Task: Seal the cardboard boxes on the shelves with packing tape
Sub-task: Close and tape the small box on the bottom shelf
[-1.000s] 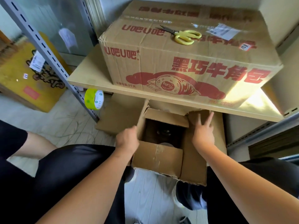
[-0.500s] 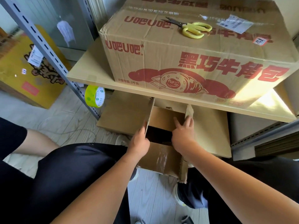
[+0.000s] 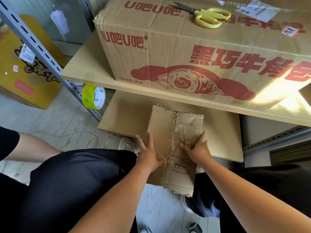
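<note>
Lower centre of frame: small cardboard box [image 3: 175, 145] on the lower shelf board [image 3: 127, 115], both top flaps folded down, meeting along a centre seam. Corrugated kraft, edges ragged and torn, shiny remnants of old clear tape along the seam. Black handwriting on the right flap, not legible.

Left hand [image 3: 149, 151] lies flat on the left flap, fingers straight and spread, pressing. Right hand [image 3: 197, 148] presses the right flap, fingers splayed, thumb near the seam; neither hand curls round anything.

Left of centre: roll of packing tape [image 3: 93, 99], yellow-green, white core with a green logo, standing on edge beside the perforated grey metal shelf upright [image 3: 42, 52]. Well apart from both hands.

Upper half: large cardboard carton [image 3: 193, 52] on the pale laminate upper shelf [image 3: 84, 64]. Red print: "U吧U吧", "黑巧牛角包", a croissant drawing, small line "计量商重: 2千克". Yellow-handled scissors [image 3: 208, 16] lie on its top, closed; white shipping label [image 3: 258, 10] at upper right, text too small.

Far left: yellow printed carton [image 3: 25, 73] on the pale plank floor.
</note>
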The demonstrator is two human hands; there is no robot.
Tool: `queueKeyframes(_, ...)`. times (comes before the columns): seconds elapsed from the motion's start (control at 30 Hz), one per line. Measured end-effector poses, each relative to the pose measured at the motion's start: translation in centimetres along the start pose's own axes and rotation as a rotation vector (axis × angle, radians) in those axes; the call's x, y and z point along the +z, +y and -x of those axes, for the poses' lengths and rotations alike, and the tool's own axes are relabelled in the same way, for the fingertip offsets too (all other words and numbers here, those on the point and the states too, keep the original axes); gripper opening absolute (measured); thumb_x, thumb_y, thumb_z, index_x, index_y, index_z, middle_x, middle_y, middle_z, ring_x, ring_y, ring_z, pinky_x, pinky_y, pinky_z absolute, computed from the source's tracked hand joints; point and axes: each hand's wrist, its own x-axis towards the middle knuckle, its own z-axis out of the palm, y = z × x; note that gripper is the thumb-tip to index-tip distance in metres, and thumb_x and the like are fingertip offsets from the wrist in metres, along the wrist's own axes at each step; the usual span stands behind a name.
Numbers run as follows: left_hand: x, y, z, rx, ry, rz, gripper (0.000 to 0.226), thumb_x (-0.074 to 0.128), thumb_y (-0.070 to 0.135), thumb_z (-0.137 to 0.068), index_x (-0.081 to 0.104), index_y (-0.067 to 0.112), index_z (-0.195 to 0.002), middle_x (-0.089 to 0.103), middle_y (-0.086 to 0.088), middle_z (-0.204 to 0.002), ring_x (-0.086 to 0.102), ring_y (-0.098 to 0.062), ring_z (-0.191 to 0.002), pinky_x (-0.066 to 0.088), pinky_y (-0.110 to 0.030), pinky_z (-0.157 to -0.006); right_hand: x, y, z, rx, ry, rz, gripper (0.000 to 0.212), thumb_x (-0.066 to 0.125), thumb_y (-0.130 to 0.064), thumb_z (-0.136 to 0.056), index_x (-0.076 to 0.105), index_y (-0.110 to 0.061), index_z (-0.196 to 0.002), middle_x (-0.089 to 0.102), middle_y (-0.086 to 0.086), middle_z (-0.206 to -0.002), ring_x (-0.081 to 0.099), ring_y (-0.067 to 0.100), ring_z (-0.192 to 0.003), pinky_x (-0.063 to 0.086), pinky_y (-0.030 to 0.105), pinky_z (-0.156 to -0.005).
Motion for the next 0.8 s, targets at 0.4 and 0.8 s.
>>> queueKeyframes(0.4,-0.4,-0.1,-0.4,-0.291,0.045,0.083,0.099,0.084,0.058,-0.064,0.028,0.009,-0.128,0.059,-0.011,-0.128,0.063,-0.03,-0.112,0.052,-0.037,-0.079,1.7,-1.9,1.5,0.143,-0.047,-0.203,0.076,0.077,-0.042,-0.082,0.033,-0.002,-0.13,0.053,0.017,-0.133,0.053,0.035,-0.122,0.046,0.037,-0.092)
queueKeyframes(0.8,-1.4,1.8,0.5,-0.514,0.131,0.052,0.127,0.069,0.068,-0.075,-0.003,-0.002,-0.154,0.022,-0.022,-0.155,0.04,-0.036,-0.134,0.045,-0.044,-0.1,4.9,-7.0,2.4,0.321,0.071,-0.026,0.109,0.068,-0.033,-0.091,-0.017,0.001,-0.15,0.011,0.015,-0.159,0.034,0.039,-0.135,0.035,0.05,-0.107)
